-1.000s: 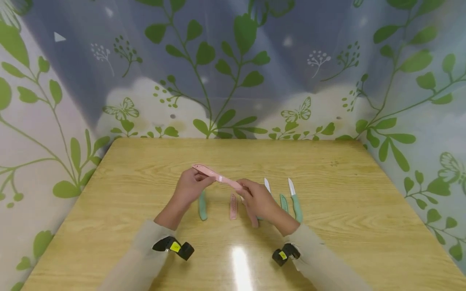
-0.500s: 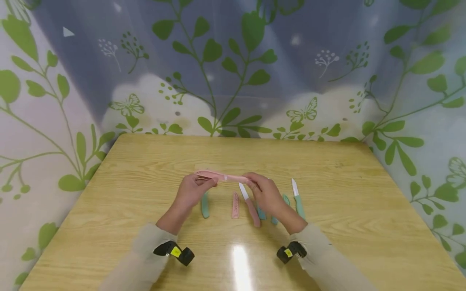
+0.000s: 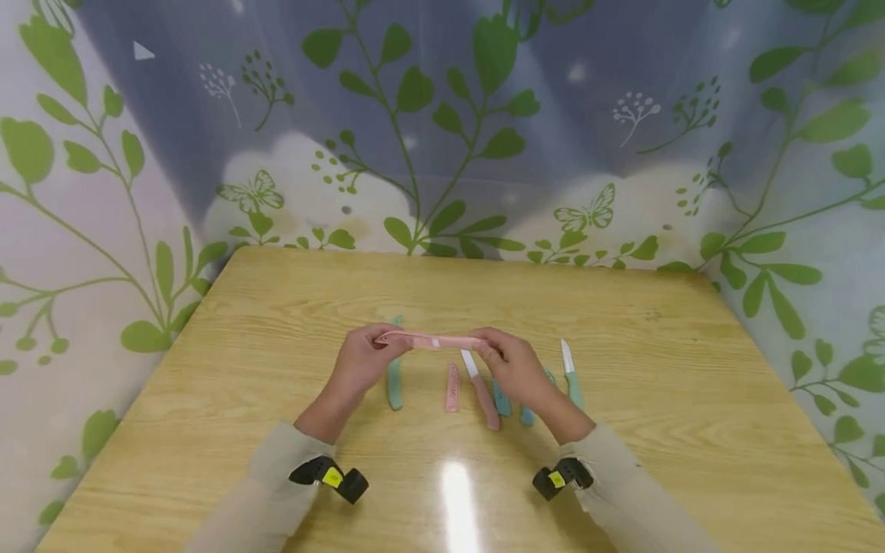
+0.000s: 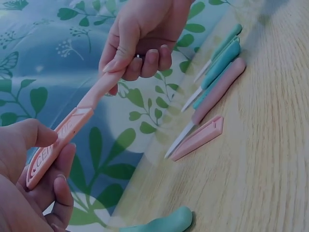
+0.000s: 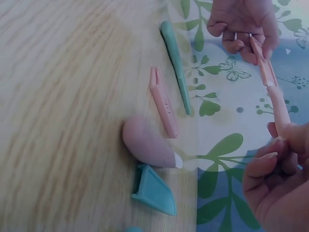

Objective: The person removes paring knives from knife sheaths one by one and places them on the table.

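A pink knife [image 4: 98,91] is sitting in its pink sheath [image 4: 66,133] above the table [image 3: 290,296], the left hand [image 3: 358,367] closely pinching the sheath and the right hand [image 3: 517,369] gripping the handle [image 3: 459,343], probably to steady both ends. Compared with a second ago, the knife is lying more level in the head view.

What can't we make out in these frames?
Held pink knife, most of blade: every view, inside the pink sheath.
Lettering mid-sheath: left wrist, under the thumb of the left grip.
Blue knife, blade: head, behind the right grip.
Green handle, far end: left wrist, cut off at bottom.
Loose pink sheath, lettering: head, too small.
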### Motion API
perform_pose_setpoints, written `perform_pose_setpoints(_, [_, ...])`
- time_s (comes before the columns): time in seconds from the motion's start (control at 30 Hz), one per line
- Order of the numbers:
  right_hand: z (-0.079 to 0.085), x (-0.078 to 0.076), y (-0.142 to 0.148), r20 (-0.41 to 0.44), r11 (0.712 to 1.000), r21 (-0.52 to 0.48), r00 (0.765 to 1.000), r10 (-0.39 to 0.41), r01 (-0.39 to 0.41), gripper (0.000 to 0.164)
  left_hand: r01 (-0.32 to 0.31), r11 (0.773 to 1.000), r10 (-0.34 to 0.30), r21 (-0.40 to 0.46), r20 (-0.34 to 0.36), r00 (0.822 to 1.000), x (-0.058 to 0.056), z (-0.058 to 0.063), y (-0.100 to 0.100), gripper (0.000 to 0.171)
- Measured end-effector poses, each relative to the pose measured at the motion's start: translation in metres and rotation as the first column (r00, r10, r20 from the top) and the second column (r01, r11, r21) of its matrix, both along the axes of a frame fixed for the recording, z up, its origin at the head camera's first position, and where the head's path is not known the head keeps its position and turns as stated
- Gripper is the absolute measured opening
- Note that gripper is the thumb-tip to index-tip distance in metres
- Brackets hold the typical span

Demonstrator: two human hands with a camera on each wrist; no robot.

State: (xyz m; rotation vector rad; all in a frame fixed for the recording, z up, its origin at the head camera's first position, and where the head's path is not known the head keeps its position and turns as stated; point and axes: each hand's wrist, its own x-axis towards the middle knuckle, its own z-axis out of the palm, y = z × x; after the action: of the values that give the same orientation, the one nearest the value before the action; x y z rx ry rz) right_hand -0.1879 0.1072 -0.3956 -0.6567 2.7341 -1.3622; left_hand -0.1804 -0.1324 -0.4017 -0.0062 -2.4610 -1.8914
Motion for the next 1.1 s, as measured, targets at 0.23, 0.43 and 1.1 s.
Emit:
perform_pose_setpoints(0.23, [0.005,-0.005,0.007,0.136,0.98,-0.187,0.99,-0.035,0.06,0.02,0.028,0.999,-0.029,0.015,0.018,0.999,0.002,-0.004,0.0,0.017])
perform_pose_setpoints(0.43, [0.005,-0.011,0.013,0.263,0.927,-0.358,0.965,-0.016,0.112,0.022,0.066,0.998,-0.066,-0.001,0.015,0.998,0.002,-0.005,0.002,0.015])
perform_pose_setpoints(1.1, [0.011,-0.012,0.009,0.413,0.846,-0.503,0.909,0.054,0.179,0.022,0.117,0.993,-0.117,0.017,0.021,0.993,0.002,-0.005,-0.002,0.019])
